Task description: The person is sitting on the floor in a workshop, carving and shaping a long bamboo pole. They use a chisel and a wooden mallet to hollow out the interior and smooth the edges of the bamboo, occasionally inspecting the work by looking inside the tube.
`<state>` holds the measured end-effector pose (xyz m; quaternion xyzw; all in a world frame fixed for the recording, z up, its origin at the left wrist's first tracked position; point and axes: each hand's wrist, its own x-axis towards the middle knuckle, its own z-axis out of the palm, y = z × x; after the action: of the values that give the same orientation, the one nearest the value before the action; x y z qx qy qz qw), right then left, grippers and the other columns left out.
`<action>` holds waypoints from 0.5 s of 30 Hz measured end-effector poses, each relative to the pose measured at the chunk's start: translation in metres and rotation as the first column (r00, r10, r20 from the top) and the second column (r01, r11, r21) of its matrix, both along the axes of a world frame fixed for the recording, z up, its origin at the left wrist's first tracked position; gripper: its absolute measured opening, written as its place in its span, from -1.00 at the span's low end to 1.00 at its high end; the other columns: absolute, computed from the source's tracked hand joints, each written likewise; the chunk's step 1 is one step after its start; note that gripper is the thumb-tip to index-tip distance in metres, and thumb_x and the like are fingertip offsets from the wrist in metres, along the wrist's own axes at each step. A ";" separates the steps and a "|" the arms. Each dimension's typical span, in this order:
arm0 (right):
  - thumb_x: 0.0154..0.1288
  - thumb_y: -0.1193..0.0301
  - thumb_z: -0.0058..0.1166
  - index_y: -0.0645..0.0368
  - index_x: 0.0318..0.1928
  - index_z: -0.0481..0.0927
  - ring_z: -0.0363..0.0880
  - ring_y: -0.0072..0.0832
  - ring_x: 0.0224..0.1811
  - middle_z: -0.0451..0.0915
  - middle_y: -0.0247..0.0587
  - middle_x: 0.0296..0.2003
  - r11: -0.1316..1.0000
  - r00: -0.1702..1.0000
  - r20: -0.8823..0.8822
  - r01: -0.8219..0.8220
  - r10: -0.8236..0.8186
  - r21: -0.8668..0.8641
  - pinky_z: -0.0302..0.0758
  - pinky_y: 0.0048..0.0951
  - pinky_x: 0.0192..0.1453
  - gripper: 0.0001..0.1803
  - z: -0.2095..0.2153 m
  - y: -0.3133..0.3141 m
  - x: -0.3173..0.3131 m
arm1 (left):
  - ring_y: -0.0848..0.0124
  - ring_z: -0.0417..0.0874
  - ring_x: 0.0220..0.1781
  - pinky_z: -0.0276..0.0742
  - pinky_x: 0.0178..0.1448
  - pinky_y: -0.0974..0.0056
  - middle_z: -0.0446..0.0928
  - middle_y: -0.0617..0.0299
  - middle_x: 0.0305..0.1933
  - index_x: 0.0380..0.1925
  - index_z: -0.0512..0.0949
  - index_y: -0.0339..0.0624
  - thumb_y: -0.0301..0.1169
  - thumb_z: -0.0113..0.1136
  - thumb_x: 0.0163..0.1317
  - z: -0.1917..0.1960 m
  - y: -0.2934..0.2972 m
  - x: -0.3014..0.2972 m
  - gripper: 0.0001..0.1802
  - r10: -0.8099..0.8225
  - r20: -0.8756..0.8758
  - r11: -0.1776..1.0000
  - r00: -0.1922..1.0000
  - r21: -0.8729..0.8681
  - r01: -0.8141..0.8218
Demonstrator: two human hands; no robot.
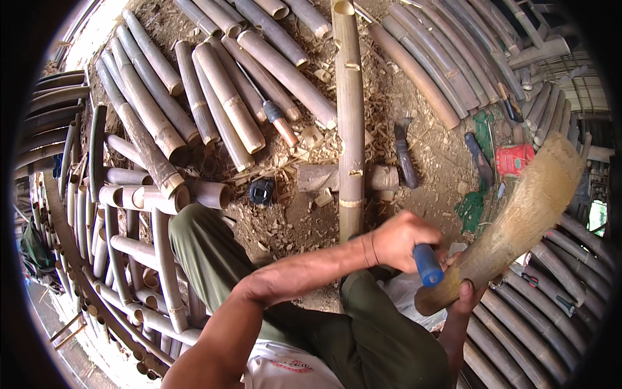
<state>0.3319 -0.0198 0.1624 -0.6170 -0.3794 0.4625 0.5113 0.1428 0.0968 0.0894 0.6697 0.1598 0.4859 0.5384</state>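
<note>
My left arm reaches across to the right, and my left hand (403, 238) is closed in a fist round a blue cylindrical handle (428, 264). The working end of that tool is hidden behind the hand. Close beside it, my right hand (464, 301) grips a curved wooden club (518, 220) near its narrow, darker end, thumb on top. The club's pale, broad end rises toward the upper right. Left of my hands, a long bamboo pole (351, 117) with cut notches lies across a short wooden block (317, 177) on the ground.
Bamboo tubes (230, 97) lie in rows ahead, with more at the right (518, 324). A bamboo frame (139, 318) stands at my left. Around the pole are a black tape measure (262, 190), an orange-and-blue-handled tool (280, 123), a dark-handled blade (406, 155) and a red packet (514, 159).
</note>
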 end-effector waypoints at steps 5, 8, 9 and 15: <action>0.03 0.12 0.29 0.40 0.23 0.25 0.63 -0.26 -0.25 0.53 0.06 -0.07 0.999 0.999 0.042 0.020 -0.022 0.048 0.61 -0.22 -0.14 -0.13 -0.004 -0.002 0.013 | 0.58 0.43 -0.62 0.39 -0.52 0.36 0.44 0.39 -0.67 -0.60 0.53 -0.16 -0.40 0.27 0.17 -0.019 0.056 -0.040 -0.80 0.567 -0.116 0.614 0.815 -0.600 -0.513; 0.02 0.22 0.27 0.40 0.30 0.18 0.64 -0.25 -0.22 0.52 0.11 0.00 1.000 0.995 0.095 0.019 -0.020 0.018 0.61 -0.19 -0.08 -0.10 0.002 0.018 0.013 | 0.62 0.31 -0.68 0.22 -0.59 0.43 0.39 0.39 -0.68 -0.64 0.48 -0.20 -0.40 0.28 0.20 -0.049 0.074 -0.073 -0.72 0.639 0.037 0.553 0.769 -0.717 -0.425; 0.01 0.22 0.27 0.39 0.31 0.17 0.64 -0.25 -0.22 0.51 0.11 0.01 1.000 0.997 0.075 -0.019 0.020 -0.015 0.62 -0.18 -0.07 -0.09 0.003 0.021 0.019 | 0.62 0.31 -0.68 0.21 -0.59 0.43 0.37 0.40 -0.68 -0.65 0.46 -0.21 -0.40 0.28 0.20 -0.051 0.074 -0.073 -0.71 0.634 0.033 0.554 0.773 -0.716 -0.424; -0.05 0.27 0.36 0.28 0.38 0.03 0.65 -0.25 -0.16 0.49 0.07 0.01 0.993 0.993 0.028 -0.119 0.118 0.026 0.64 -0.22 -0.04 0.05 0.014 0.050 0.016 | 0.64 0.30 -0.68 0.20 -0.59 0.44 0.35 0.41 -0.69 -0.66 0.44 -0.21 -0.40 0.29 0.18 -0.061 0.071 -0.061 -0.69 0.599 -0.015 0.563 0.800 -0.703 -0.435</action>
<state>0.3477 0.0302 0.1761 -0.5924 -0.4284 0.4786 0.4862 0.0816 0.1674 0.0284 0.2896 0.4527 0.6028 0.5898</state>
